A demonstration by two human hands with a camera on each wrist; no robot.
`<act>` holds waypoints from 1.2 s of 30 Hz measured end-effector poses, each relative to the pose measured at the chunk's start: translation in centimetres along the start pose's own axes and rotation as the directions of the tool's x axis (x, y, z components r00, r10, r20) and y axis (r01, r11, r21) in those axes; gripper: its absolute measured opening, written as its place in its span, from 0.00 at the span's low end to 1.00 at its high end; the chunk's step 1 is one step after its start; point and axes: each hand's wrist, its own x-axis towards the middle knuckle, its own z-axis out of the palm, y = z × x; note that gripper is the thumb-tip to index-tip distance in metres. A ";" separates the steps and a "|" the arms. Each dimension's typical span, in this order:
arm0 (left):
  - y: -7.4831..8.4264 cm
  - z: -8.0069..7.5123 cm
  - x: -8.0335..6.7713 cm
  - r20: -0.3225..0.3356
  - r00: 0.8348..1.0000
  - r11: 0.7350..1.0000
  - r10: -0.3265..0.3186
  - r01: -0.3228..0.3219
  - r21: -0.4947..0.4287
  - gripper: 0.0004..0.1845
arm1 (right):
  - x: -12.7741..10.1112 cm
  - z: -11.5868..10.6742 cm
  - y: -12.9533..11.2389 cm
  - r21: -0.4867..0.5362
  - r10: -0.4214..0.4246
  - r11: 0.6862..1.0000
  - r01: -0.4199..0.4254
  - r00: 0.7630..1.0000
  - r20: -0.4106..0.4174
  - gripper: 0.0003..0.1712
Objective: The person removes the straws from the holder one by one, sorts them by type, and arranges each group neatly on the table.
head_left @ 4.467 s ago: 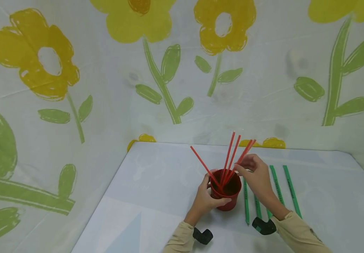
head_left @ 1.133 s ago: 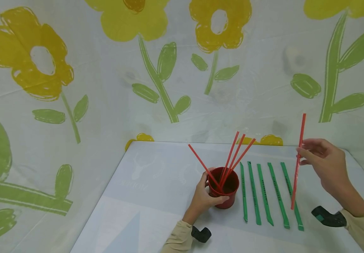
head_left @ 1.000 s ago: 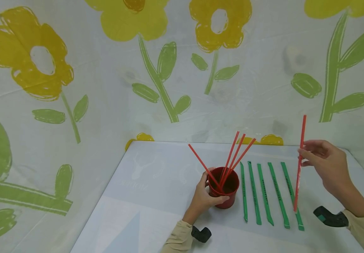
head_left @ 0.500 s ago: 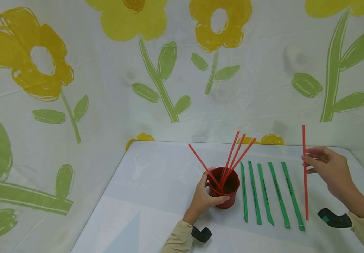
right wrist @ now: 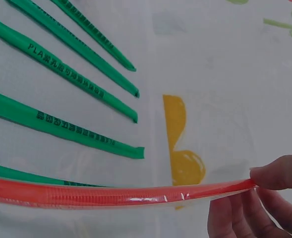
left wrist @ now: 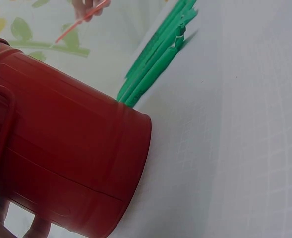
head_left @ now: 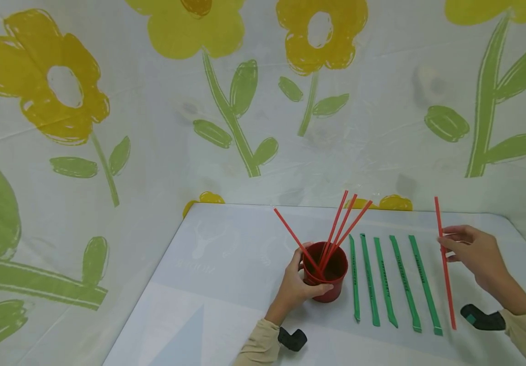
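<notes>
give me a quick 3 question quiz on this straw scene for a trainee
1. How many green wrapped straws lie on the table?
2. True or false: the left hand holds the red cup.
3. The right hand pinches: A) a green straw B) a red straw C) nothing.

Key: 1. Five. 2. True; four red straws stand in it. 3. B; it is held to the right of the green row.

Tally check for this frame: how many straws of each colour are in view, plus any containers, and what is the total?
Red straws standing in the red cup: 4
Red straw pinched in the right hand: 1
Green wrapped straws lying on the table: 5
Red cup, gripped by the left hand: 1
Total: 11 things (10 straws, 1 cup)
</notes>
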 end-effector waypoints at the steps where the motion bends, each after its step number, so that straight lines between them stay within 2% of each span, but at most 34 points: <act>1: 0.0 0.0 0.0 0.002 1.000 1.000 0.000 0.000 0.000 0.43 | 0.1 0.1 0.2 -0.005 -0.001 1.000 0.001 1.000 0.006 0.34; 9: -0.6 0.1 0.1 -0.010 0.999 0.999 0.037 -0.037 -0.009 0.42 | 0.6 0.7 2.1 -0.045 0.027 0.999 -0.025 0.999 0.046 0.33; 16: -3.6 0.3 0.4 -0.017 1.000 1.000 0.017 -0.017 0.010 0.43 | 0.9 1.1 3.3 -0.082 0.061 0.995 -0.054 0.994 0.092 0.32; 19: -4.0 0.4 0.4 -0.019 1.000 1.000 0.017 -0.017 0.001 0.43 | 1.0 1.1 3.8 -0.090 0.055 0.995 -0.045 0.991 0.119 0.30; 22: -3.8 0.4 0.4 -0.022 0.999 1.000 0.025 -0.025 0.000 0.43 | 1.1 1.0 4.2 -0.093 0.059 0.995 -0.047 0.990 0.131 0.30; 29: -0.9 0.3 0.1 -0.018 0.999 0.999 0.049 -0.049 -0.024 0.42 | 1.3 1.0 5.0 -0.097 0.079 0.993 -0.065 0.986 0.147 0.29; 36: -0.4 0.2 0.0 -0.020 0.999 0.999 0.030 -0.030 -0.022 0.42 | 1.6 1.1 5.4 -0.099 0.117 0.990 -0.102 0.980 0.159 0.30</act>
